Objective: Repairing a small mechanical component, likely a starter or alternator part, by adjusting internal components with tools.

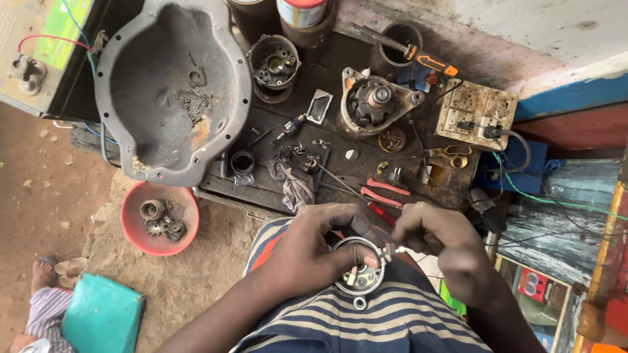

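Sitting over a cluttered counter (340, 180), big grey housing (170, 85) up left. Left hand (314, 252) fingers wrap a round metal part (358, 274) on the lap, half hiding it. Right hand (438, 238) fingers pinch something tiny at its rim, can't make out what.
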